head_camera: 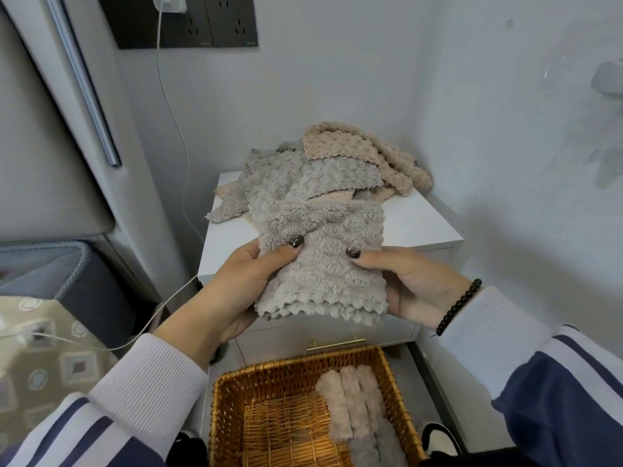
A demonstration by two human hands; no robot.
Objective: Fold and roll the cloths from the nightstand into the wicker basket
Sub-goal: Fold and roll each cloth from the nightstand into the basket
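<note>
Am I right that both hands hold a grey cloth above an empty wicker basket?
Not quite. In the head view the wicker basket is not empty: several rolled cloths lie along its right side. The rest stands: left hand and right hand both grip the grey cloth above it.

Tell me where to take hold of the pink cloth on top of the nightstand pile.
Pinch the pink cloth at its near scalloped edge, coming from the front and above. That edge lies free over the gray cloth, while its far end trails down behind the pile.

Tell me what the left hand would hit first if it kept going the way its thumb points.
Probably the right hand, across the grey cloth both hands grip; the left hand has its thumb aimed rightward along that cloth. Depth is unclear.
</note>
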